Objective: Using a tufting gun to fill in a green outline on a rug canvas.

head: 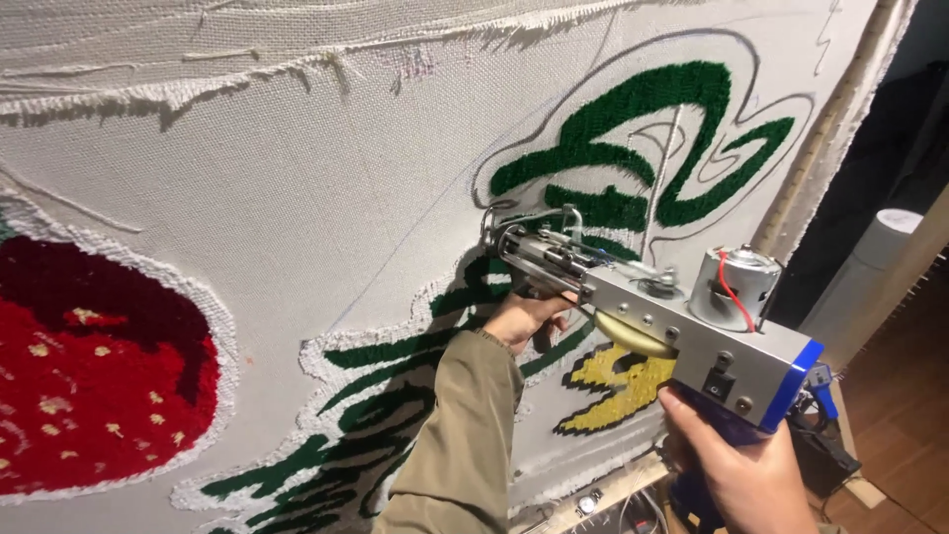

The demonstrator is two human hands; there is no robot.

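My right hand grips the blue rear handle of a silver tufting gun. My left hand, in an olive sleeve, holds the gun's front grip from below. The gun's needle end presses against a white stretched backing cloth. A white strand of yarn runs down the cloth into the gun. Around the needle lie green tufted shapes inside drawn outlines.
A red tufted strawberry with yellow seeds fills the cloth's left side. Dark green and black tufting and a yellow patch sit lower down. The wooden frame edge runs along the right; a white cylinder stands beyond it.
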